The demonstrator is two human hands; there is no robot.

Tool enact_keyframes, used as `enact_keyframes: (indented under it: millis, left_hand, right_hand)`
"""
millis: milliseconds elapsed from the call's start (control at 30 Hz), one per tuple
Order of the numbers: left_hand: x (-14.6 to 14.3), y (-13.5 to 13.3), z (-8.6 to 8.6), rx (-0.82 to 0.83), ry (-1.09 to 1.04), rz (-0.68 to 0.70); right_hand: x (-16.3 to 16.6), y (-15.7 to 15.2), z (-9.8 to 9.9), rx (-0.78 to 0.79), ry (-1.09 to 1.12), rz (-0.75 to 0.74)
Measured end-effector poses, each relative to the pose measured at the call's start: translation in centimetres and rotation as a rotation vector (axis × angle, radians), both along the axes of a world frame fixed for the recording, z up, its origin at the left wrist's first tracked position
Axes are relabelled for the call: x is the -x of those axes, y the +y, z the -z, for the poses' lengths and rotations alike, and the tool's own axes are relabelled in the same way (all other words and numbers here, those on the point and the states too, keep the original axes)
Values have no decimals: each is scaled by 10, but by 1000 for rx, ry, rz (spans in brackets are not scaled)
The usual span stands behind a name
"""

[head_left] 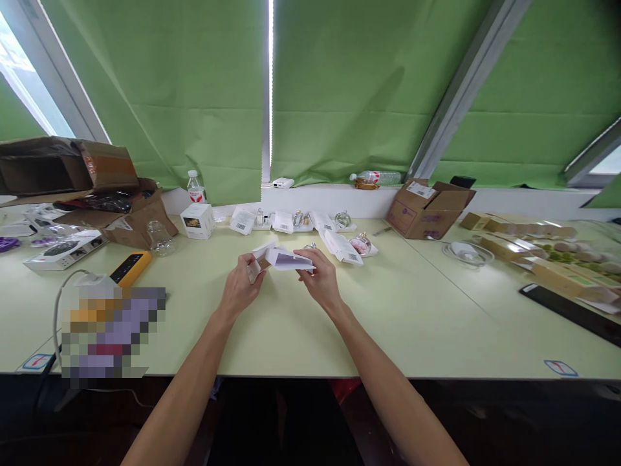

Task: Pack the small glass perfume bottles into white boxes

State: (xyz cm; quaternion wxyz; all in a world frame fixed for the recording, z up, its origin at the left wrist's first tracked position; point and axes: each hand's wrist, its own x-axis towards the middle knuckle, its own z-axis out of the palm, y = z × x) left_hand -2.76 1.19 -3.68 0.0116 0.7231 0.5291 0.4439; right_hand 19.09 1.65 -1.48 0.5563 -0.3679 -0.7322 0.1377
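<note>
Both my hands are stretched out over the pale green table (388, 323), holding a small white folded carton (284, 257) between them. My left hand (241, 287) pinches its left end, fingers closed around a flap. My right hand (317, 277) grips the right side, fingers curled under the carton. The carton is partly unfolded, with its flaps sticking out. Just behind it lie several flat white packets with barcode labels (339, 246) and small glass bottles (361, 243).
An open cardboard box (427, 210) stands at the back right, another brown box (72, 168) at the far left. A white cube box (197, 221), a glass jar (159, 238), a water bottle (195, 188), a yellow device (130, 266) and tan boxes (514, 246) lie around.
</note>
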Motion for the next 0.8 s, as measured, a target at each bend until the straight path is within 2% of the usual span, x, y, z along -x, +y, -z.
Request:
enact_keyframes:
  millis: [600, 800]
  left_hand:
    - [-2, -3, -1, 3, -131, 122]
    - [-2, -4, -4, 7, -85, 90]
  right_hand:
    - [4, -8, -7, -86, -81, -10]
    - [3, -8, -8, -112, -95, -29]
